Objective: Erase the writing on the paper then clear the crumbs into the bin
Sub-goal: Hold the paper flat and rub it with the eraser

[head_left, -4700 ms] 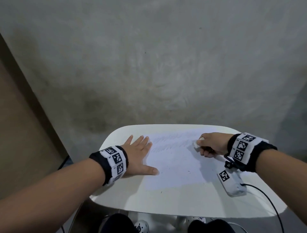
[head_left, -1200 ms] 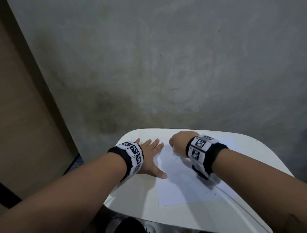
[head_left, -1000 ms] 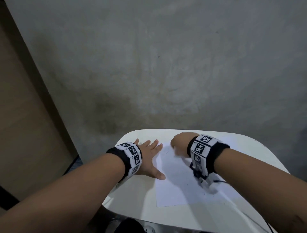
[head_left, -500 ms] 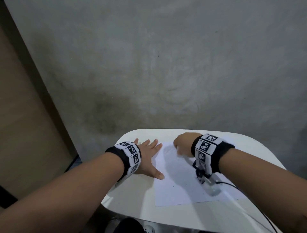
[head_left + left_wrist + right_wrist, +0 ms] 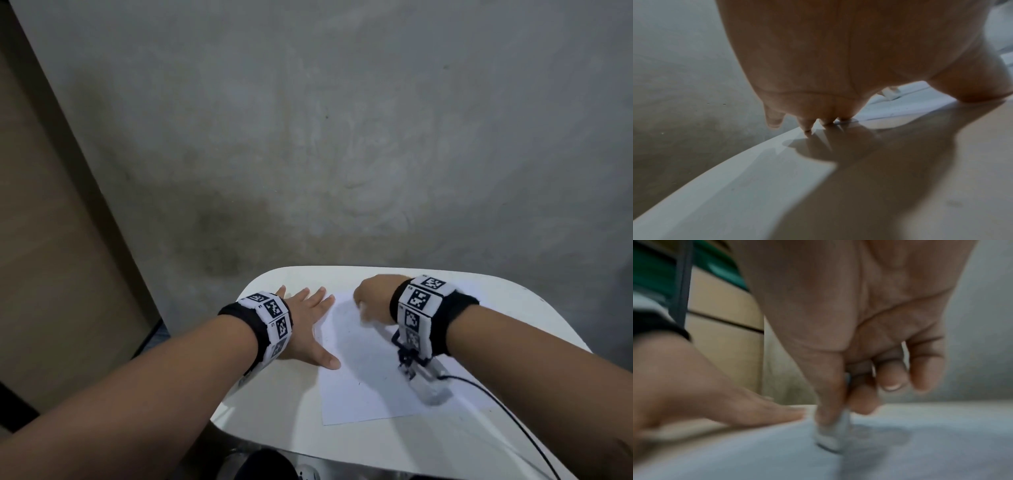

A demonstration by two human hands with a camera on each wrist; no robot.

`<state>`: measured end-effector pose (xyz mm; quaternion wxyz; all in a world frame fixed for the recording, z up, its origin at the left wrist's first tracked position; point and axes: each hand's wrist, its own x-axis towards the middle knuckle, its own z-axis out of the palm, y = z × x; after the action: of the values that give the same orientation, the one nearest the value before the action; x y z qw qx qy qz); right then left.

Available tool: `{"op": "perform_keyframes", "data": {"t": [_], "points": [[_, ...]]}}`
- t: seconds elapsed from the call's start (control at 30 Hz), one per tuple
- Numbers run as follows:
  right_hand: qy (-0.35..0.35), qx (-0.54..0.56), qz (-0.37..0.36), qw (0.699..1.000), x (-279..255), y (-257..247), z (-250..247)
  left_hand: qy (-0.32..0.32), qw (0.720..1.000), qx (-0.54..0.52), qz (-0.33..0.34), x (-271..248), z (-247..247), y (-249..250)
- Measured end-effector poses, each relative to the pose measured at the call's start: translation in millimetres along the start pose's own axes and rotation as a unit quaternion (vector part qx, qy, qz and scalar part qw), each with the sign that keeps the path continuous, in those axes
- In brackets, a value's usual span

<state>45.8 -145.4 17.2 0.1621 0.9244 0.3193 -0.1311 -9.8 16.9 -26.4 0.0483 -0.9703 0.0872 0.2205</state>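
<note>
Paper [image 5: 359,383] | left hand [image 5: 305,329] flat | right hand [image 5: 371,298] pinching eraser [image 5: 833,439]

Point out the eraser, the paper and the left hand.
eraser [image 5: 833,440]: right wrist view, on its white lower end against the sheet.
paper [image 5: 363,394]: head view, on the bare near part of the sheet.
left hand [image 5: 301,329]: head view, on the back of the hand, which lies flat.

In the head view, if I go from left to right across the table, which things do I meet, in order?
Left hand pressed flat at the left edge of the paper → paper → right hand with its grip on the eraser → black cable.
</note>
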Motion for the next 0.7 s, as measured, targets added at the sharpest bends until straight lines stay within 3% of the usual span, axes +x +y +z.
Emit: {"op": "perform_keyframes", "data": {"t": [0.07,0.2,0.33,0.43,0.5,0.6,0.7], "points": [[0.015,0.002,0.028,0.999,1,11,0,0.000,1.000,-0.002,0.000,0,0,0],[-0.014,0.021,-0.030,0.999,-6,-7,6,-0.002,1.000,0.000,0.003,1,0,-2],[0.019,-0.008,0.016,1.000,-1,5,3,-0.004,1.000,-0.001,-0.002,1,0,1],[-0.010,-0.041,-0.033,0.999,-6,-14,4,-0.001,1.000,0.004,-0.002,0,0,1],[-0.022,-0.015,-0.014,1.000,-5,-3,1,-0.006,1.000,0.001,0.001,-1,-1,0],[0.026,-0.053,0.018,0.998,-7,10,1,-0.005,1.000,0.000,0.000,-1,-2,1],[-0.012,-0.066,-0.032,0.997,-11,-14,6,-0.002,1.000,0.005,-0.002,-2,-2,3]]}}
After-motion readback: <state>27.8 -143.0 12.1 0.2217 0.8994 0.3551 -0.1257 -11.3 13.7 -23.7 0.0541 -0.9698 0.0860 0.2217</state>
